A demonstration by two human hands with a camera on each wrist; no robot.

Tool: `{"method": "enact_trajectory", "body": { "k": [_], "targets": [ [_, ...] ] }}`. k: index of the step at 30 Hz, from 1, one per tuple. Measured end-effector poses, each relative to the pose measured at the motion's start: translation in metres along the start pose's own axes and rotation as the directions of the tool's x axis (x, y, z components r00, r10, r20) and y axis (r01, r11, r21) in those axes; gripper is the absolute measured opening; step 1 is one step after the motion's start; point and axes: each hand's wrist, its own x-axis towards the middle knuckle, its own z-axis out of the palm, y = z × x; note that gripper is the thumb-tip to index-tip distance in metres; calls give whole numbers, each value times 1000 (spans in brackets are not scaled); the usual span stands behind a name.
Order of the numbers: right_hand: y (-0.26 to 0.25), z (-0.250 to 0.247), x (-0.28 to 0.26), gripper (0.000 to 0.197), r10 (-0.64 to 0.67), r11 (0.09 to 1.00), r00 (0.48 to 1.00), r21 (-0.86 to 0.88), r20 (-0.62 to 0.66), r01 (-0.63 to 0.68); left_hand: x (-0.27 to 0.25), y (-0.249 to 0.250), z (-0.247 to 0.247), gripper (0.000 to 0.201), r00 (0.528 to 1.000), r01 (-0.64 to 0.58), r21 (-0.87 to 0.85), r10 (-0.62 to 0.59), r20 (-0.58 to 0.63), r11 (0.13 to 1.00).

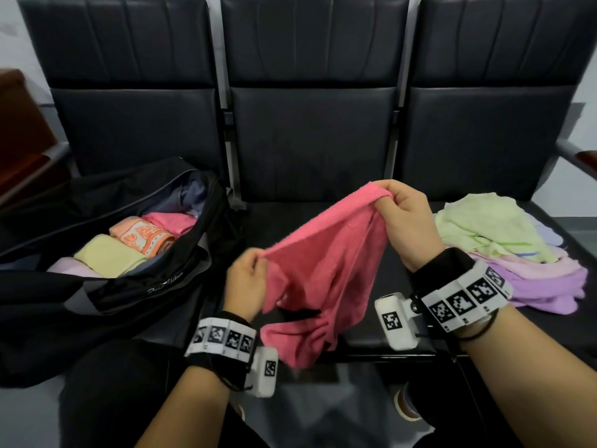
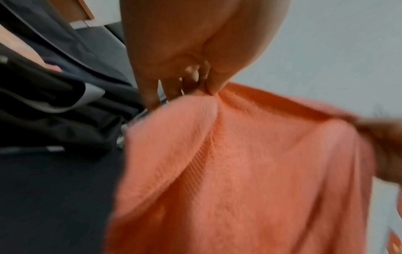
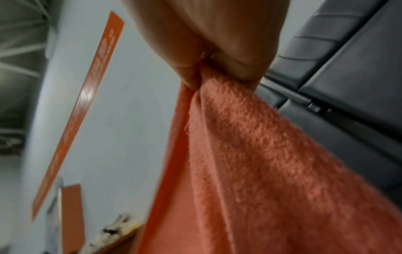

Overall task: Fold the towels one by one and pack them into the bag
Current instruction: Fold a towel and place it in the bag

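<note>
A pink towel (image 1: 326,273) hangs in the air over the middle black seat, stretched between both hands. My left hand (image 1: 250,274) pinches its lower left corner, and my right hand (image 1: 403,215) pinches the higher right corner. In the left wrist view the thumb and fingers pinch the towel (image 2: 239,171) at its edge. The right wrist view shows the towel (image 3: 261,163) bunched in my right hand's grip. An open black bag (image 1: 106,253) lies on the left seat with folded yellow, orange and pink towels inside.
A loose pile of towels (image 1: 504,247), green on top of pink and purple, lies on the right seat. Black seat backs (image 1: 310,92) stand behind. A wooden armrest (image 1: 584,158) is at far right. My dark-clothed legs are below the seat edge.
</note>
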Motion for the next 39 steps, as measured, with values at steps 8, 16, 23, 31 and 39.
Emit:
{"method": "enact_trajectory", "body": {
  "k": [8, 16, 23, 31, 39],
  "targets": [
    [40, -24, 1, 28, -31, 643, 989, -754, 144, 130, 43, 53, -102, 18, 871, -186, 36, 182, -455, 982],
    [41, -27, -3, 32, 7, 846, 998, -533, 59, 25, 45, 45, -119, 25, 904, 65, 49, -38, -425, 997],
    [16, 13, -9, 7, 89, 972, 938, -235, 335, -8, 8, 75, -29, 40, 985, -85, -113, 100, 141, 990],
    [10, 10, -24, 16, -34, 950, 888, -260, 459, 171, -11, 88, 23, 5, 913, -249, 42, 220, 344, 968],
    [43, -27, -22, 19, 97, 594, 950, -783, 297, 184, -5, 83, 9, 14, 969, -182, -84, 193, 154, 980]
  ]
}}
